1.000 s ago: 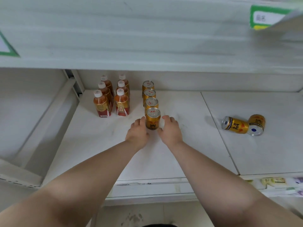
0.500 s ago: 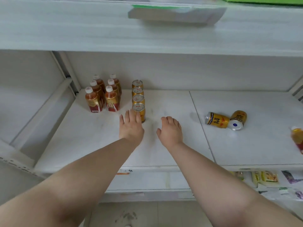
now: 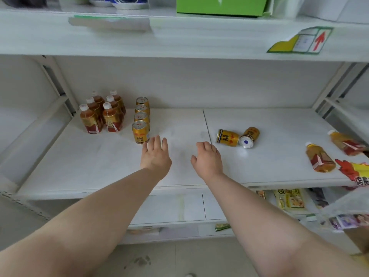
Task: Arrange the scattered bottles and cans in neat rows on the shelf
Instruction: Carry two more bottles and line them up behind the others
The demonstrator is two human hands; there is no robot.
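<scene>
Both hands have come off the front can [image 3: 140, 132] of the gold can row. One second ago they cupped it from either side; now neither touches it. The can stands upright at the head of a single file of four gold cans [image 3: 142, 116], just right of the two-by-three block of tea bottles [image 3: 102, 113] at the left rear of the shelf [image 3: 89, 166]. That row appears finished, so the aligning step reads as complete.

The view has also swung right, bringing the remaining stock into frame: two gold cans lying on their sides [image 3: 237, 136] past the shelf seam, touching each other, and two tea bottles lying flat [image 3: 321, 159] near the right edge, beside a red-and-yellow snack packet [image 3: 357, 172]. These four items are probably the work left.

The left hand [image 3: 156, 154] hovers palm down, fingers spread and extended, empty, fingertips just beside the front can. The right hand [image 3: 207, 159] is also empty, fingers loosely curled, palm down, shifted toward the toppled cans and near the closer one, not touching it. Both forearms extend forward over the shelf lip.
</scene>
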